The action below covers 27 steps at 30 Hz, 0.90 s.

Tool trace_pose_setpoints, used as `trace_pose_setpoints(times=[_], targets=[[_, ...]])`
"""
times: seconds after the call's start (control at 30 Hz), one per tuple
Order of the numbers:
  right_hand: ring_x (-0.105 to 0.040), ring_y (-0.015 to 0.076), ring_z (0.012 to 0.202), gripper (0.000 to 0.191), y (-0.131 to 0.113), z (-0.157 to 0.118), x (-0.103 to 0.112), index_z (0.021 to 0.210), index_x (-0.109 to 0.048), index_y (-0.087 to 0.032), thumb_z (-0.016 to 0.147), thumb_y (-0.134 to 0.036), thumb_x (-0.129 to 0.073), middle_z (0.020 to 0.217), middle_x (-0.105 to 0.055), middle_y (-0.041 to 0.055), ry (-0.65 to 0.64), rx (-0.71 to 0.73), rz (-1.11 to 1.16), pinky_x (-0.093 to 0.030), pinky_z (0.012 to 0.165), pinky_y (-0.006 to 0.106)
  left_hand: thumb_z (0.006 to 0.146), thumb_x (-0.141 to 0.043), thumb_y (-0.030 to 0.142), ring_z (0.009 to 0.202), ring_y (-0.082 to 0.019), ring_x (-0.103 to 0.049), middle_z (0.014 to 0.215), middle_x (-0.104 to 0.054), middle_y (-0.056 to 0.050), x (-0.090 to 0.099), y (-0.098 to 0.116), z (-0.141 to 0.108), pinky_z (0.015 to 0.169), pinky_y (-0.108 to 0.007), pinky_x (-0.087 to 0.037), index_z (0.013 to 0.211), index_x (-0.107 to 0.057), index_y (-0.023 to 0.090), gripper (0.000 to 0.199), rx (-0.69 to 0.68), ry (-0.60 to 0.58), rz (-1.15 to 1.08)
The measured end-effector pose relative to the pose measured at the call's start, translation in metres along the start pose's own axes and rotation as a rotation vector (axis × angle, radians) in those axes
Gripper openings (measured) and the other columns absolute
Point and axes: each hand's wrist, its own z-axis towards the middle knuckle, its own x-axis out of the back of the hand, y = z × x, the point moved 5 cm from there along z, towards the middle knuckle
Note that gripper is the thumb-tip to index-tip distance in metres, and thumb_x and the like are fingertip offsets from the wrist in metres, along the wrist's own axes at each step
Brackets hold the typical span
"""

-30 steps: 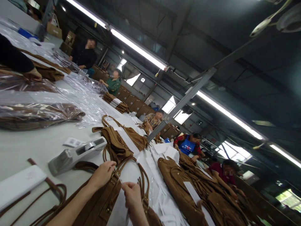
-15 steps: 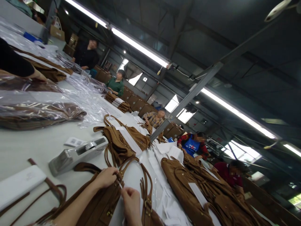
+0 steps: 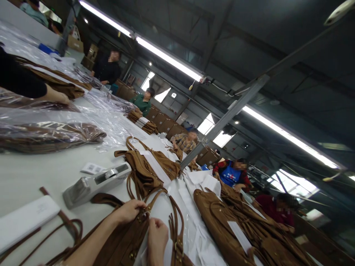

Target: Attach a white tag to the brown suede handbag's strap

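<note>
Bag (image 3: pixel 122 239) beneath the grip lies unwrapped; left hand (image 3: pixel 131 211) pinches at its strap (image 3: pixel 154 198); right hand (image 3: pixel 158 234) beside, hold unclear; work seems unfinished.

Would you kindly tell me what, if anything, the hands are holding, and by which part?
The left hand appears to pinch the bag at its edge, near a handle; whether the right hand holds anything cannot be told.

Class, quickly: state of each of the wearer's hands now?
Left hand: pinched closed at the brown handbag; contents unclear.
Right hand: closed nearby; contents unclear.
</note>
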Motion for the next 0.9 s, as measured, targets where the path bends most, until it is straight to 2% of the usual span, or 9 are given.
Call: trace_pose_setpoints(times=[0.07, 0.17, 0.3, 0.5, 0.7, 0.9], targets=[[-0.055, 0.0181, 0.056, 0.026, 0.002, -0.006, 0.006, 0.065, -0.07, -0.016, 0.073, -0.032, -0.051, 0.053, -0.062, 0.0023, 0.048, 0.076, -0.017, -0.036, 0.055, 0.025, 0.067, -0.04, 0.017, 0.088, -0.02, -0.065, 0.088, -0.074, -0.003, 0.002, -0.003, 0.002, 0.081, -0.027, -0.046, 0.086, -0.07, 0.017, 0.036, 0.006, 0.02, 0.017], [-0.054, 0.0171, 0.054, 0.027, 0.005, -0.016, 0.007, 0.065, -0.069, -0.019, 0.075, -0.036, -0.052, 0.052, -0.061, 0.0014, 0.041, 0.149, -0.045, -0.036, 0.055, 0.025, 0.068, -0.04, 0.016, 0.09, -0.02, -0.064, 0.09, -0.073, -0.003, 0.003, -0.007, 0.003, 0.082, -0.027, -0.045, 0.087, -0.071, 0.018, 0.036, 0.018, 0.049, 0.038], [-0.054, 0.0155, 0.052, 0.029, 0.005, -0.024, 0.008, 0.073, -0.07, -0.02, 0.079, -0.042, -0.052, 0.052, -0.06, -0.0007, 0.103, 0.169, -0.01, -0.037, 0.057, 0.024, 0.069, -0.042, 0.017, 0.087, -0.021, -0.065, 0.088, -0.073, -0.004, 0.003, -0.006, 0.002, 0.078, -0.026, -0.046, 0.086, -0.07, 0.018, 0.033, 0.033, 0.048, 0.037], [-0.054, 0.015, 0.051, 0.028, 0.006, -0.029, 0.003, 0.074, -0.068, -0.022, 0.082, -0.043, -0.051, 0.051, -0.059, -0.0021, 0.183, 0.226, -0.029, -0.035, 0.056, 0.024, 0.068, -0.042, 0.017, 0.083, -0.02, -0.065, 0.086, -0.073, -0.004, 0.003, 0.003, -0.002, 0.075, -0.025, -0.046, 0.085, -0.069, 0.017, 0.033, 0.03, 0.037, 0.014], [-0.061, 0.0182, 0.055, 0.026, 0.006, -0.019, -0.011, 0.078, -0.068, -0.022, 0.086, -0.034, -0.046, 0.06, -0.067, 0.0025, 0.083, 0.321, -0.181, -0.037, 0.056, 0.026, 0.069, -0.039, 0.015, 0.085, -0.017, -0.062, 0.082, -0.07, -0.001, 0.003, 0.011, -0.002, 0.078, -0.024, -0.044, 0.08, -0.068, 0.017, 0.032, -0.064, 0.01, 0.036], [-0.066, 0.0232, 0.064, 0.028, -0.012, -0.011, -0.027, 0.074, -0.067, -0.022, 0.087, -0.024, -0.042, 0.07, -0.071, 0.0072, 0.017, 0.311, -0.367, -0.037, 0.058, 0.028, 0.073, -0.038, 0.015, 0.082, -0.017, -0.06, 0.083, -0.069, -0.002, 0.001, -0.006, 0.004, 0.072, -0.024, -0.044, 0.086, -0.066, 0.017, 0.031, -0.029, 0.031, 0.14]])
